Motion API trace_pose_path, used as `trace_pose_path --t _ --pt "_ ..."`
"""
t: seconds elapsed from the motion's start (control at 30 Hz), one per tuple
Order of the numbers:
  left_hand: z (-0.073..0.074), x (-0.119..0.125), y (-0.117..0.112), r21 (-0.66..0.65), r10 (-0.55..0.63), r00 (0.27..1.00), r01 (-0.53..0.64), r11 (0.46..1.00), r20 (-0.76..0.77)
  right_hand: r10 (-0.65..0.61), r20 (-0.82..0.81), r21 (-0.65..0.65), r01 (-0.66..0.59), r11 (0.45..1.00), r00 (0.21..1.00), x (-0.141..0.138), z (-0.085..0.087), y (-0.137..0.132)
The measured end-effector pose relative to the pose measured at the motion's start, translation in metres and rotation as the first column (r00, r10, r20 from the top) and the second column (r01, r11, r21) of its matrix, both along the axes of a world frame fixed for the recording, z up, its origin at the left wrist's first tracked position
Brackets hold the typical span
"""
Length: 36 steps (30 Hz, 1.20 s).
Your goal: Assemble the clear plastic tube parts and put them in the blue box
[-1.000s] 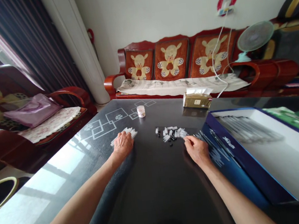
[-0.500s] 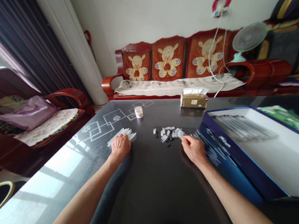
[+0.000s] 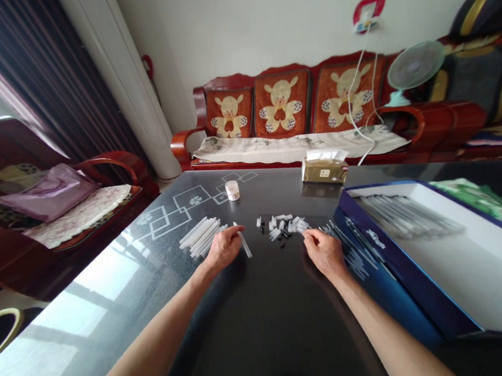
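My left hand (image 3: pixel 225 247) is closed in a pinch on a slim white pen barrel (image 3: pixel 245 247), which slants down from the fingertips over the dark table. Just left of that hand lies a pile of similar white barrels (image 3: pixel 200 236). My right hand (image 3: pixel 324 251) has its fingers curled together, thumb against the forefinger; whatever they may hold is hidden. Its fingertips are beside a cluster of small white plastic pieces (image 3: pixel 298 225) and small black pieces (image 3: pixel 283 245). Right of this hand, thin dark and clear rods (image 3: pixel 356 263) lie on a blue surface.
A blue box with a white inside (image 3: pixel 449 278) stands at the right, holding a row of clear slim sticks (image 3: pixel 404 214). Further back are a tissue box (image 3: pixel 324 171) and a small white jar (image 3: pixel 232 191). A wooden sofa (image 3: pixel 285 106) is behind the glossy table (image 3: pixel 266 330).
My left hand has moved right, off the pile of barrels, bringing one white pen barrel along. My right hand has stayed almost where it was.
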<state>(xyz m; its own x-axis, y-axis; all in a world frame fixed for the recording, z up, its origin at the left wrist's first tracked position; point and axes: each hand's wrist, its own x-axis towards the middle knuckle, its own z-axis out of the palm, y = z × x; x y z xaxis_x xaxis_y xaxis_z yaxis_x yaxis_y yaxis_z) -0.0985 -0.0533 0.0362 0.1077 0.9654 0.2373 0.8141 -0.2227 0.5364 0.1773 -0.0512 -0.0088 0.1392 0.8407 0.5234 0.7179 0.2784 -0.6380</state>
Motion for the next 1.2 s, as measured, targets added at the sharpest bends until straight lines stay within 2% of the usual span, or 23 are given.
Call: trace_pose_path --t 0.1,0.2,0.3,0.37,0.5,0.6,0.83,1.03,1.13,1.2 --pt "-0.007 0.007 -0.002 0.067 -0.040 0.997 0.045 0.997 -0.066 0.001 -0.013 -0.008 -0.002 1.000 1.000 0.000 0.001 0.000" --pt "-0.012 0.012 -0.005 0.140 -0.058 0.971 0.092 0.986 -0.233 0.000 -0.027 -0.025 -0.001 1.000 1.000 -0.001 0.001 -0.001" --pt "-0.012 0.021 -0.007 0.189 -0.026 0.915 0.111 0.976 -0.402 -0.005 -0.038 -0.039 0.004 0.999 0.999 -0.001 0.002 -0.001" --pt "-0.010 0.028 -0.004 0.235 -0.032 0.894 0.152 0.960 -0.448 -0.007 -0.046 -0.043 0.005 0.999 0.999 0.000 0.001 -0.001" --pt "-0.008 0.045 0.008 0.285 -0.149 0.934 0.247 0.926 -0.326 0.002 -0.064 -0.041 -0.005 0.999 0.998 0.000 0.000 -0.001" --pt "-0.012 0.060 0.019 0.304 -0.202 0.951 0.270 0.914 -0.235 0.011 -0.073 -0.035 -0.013 0.999 0.997 0.000 -0.001 -0.001" --pt "-0.023 0.092 0.022 0.403 -0.043 0.965 0.148 0.903 -0.258 0.011 -0.064 -0.032 -0.013 0.999 0.998 -0.001 0.002 -0.002" --pt "-0.031 0.088 0.028 0.401 -0.052 0.944 0.189 0.896 -0.327 0.045 -0.067 -0.005 -0.045 0.999 0.997 -0.002 0.001 -0.004" --pt "-0.033 0.085 0.032 0.459 -0.074 0.950 0.213 0.863 -0.302 0.030 -0.067 0.000 -0.030 1.000 0.997 0.001 0.004 -0.003" --pt "-0.033 0.085 0.033 0.498 -0.095 0.958 0.224 0.838 -0.272 -0.025 -0.025 0.023 0.026 0.999 0.999 0.010 0.009 -0.002"
